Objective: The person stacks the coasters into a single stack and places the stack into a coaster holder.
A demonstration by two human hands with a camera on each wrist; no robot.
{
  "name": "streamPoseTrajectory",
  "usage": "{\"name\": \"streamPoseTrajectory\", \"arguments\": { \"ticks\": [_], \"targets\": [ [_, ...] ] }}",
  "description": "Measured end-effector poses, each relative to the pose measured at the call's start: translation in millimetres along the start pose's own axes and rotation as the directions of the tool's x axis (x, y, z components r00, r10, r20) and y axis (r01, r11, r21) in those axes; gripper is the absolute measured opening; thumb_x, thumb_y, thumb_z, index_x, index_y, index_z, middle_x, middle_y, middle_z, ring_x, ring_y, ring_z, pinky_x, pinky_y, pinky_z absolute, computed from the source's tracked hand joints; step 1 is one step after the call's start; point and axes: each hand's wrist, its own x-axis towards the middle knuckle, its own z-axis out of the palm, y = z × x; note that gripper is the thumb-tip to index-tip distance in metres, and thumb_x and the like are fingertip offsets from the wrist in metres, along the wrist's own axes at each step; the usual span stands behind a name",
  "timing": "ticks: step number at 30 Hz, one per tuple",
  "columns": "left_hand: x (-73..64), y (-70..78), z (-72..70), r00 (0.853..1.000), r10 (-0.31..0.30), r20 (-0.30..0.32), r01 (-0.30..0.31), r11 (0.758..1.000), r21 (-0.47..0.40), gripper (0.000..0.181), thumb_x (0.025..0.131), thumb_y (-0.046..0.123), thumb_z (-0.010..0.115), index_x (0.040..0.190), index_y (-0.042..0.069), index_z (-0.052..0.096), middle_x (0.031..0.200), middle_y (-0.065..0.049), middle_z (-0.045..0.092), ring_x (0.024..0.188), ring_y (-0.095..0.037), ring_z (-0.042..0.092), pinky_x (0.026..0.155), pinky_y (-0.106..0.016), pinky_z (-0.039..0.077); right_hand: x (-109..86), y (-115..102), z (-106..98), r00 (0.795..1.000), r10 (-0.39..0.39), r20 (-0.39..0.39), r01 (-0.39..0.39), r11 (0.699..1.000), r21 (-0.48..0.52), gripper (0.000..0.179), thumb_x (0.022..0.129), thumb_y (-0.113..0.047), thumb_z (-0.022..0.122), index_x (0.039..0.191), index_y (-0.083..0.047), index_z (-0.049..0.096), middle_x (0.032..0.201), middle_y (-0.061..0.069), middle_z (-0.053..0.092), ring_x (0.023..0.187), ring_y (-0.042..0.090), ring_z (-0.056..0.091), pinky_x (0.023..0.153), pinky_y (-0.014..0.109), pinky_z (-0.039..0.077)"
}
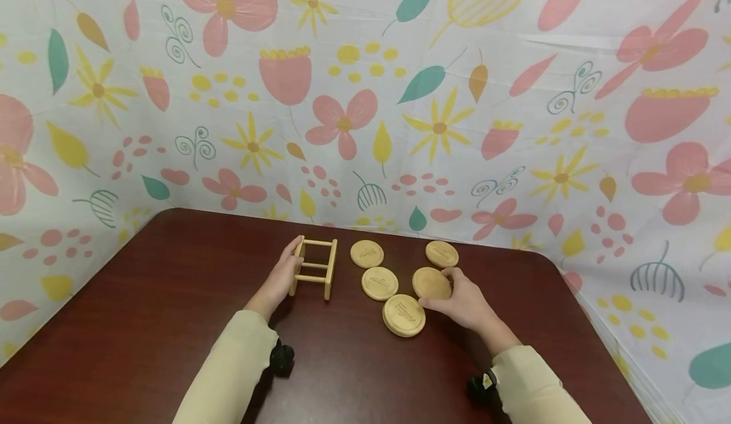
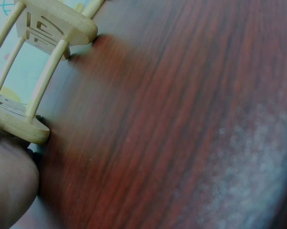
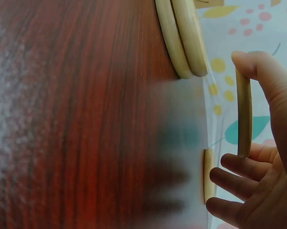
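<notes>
My left hand [image 1: 280, 281] grips the left side of a small wooden coaster rack [image 1: 331, 264], which stands on the table. The left wrist view shows the rack's slotted end panels [image 2: 57, 24] joined by round rods, with part of the hand [image 2: 12, 179] below. Between thumb and fingers, my right hand [image 1: 468, 300] holds a round wooden coaster [image 1: 429, 282] by its edges. In the right wrist view this coaster [image 3: 244, 114] is raised off the table. Close to it, two coasters [image 1: 404, 316] lie stacked, and another coaster [image 1: 442, 254] lies behind.
Two more coasters [image 1: 367, 254] [image 1: 379, 283] lie flat between the rack and the right hand. The dark wooden table [image 1: 171, 322] has its back edge against a flower-patterned cloth [image 1: 342, 189]. Black wrist devices [image 1: 282, 358] sit at both sleeves.
</notes>
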Motion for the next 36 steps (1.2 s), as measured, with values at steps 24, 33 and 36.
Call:
{"name": "streamPoseTrajectory", "arguments": {
  "ticks": [24, 33, 36],
  "targets": [
    [-1.5, 0.4, 0.0, 1.0, 0.0, -0.002, 0.0, 1.0, 0.01, 0.061, 0.096, 0.02, 0.027, 0.153, 0.025, 0.009, 0.16, -0.009, 0.002, 0.145, -0.036, 0.009, 0.111, -0.062, 0.015, -6.5, -4.1, 0.4, 1.0, -0.03, 0.008, 0.031, 1.0, -0.003, 0.09, 0.066, -0.059, 0.076, 0.13, -0.005, 0.042, 0.112, 0.016, 0.06, 0.095, 0.023, 0.057, 0.08, 0.039, 0.047],
    [-2.0, 0.3, -0.1, 1.0, -0.006, -0.004, 0.006, 1.0, 0.009, 0.059, 0.097, 0.021, 0.027, 0.153, 0.03, 0.01, 0.16, -0.007, 0.002, 0.145, -0.035, 0.009, 0.111, -0.062, 0.013, -9.4, -8.5, 0.3, 0.999, -0.032, 0.018, 0.032, 0.999, -0.002, 0.089, 0.066, -0.058, 0.076, 0.13, -0.006, 0.042, 0.107, 0.013, 0.061, 0.09, 0.02, 0.056, 0.077, 0.036, 0.046],
    [-1.9, 1.3, 0.5, 1.0, -0.008, 0.0, 0.008, 1.0, 0.005, 0.058, 0.098, 0.021, 0.027, 0.153, 0.03, 0.01, 0.16, -0.007, 0.002, 0.145, -0.035, 0.008, 0.111, -0.062, 0.013, -10.5, -9.5, 0.5, 0.999, -0.03, 0.022, 0.03, 1.0, 0.001, 0.088, 0.066, -0.058, 0.076, 0.13, -0.007, 0.042, 0.106, 0.013, 0.062, 0.089, 0.02, 0.056, 0.076, 0.035, 0.046]
  ]
}}
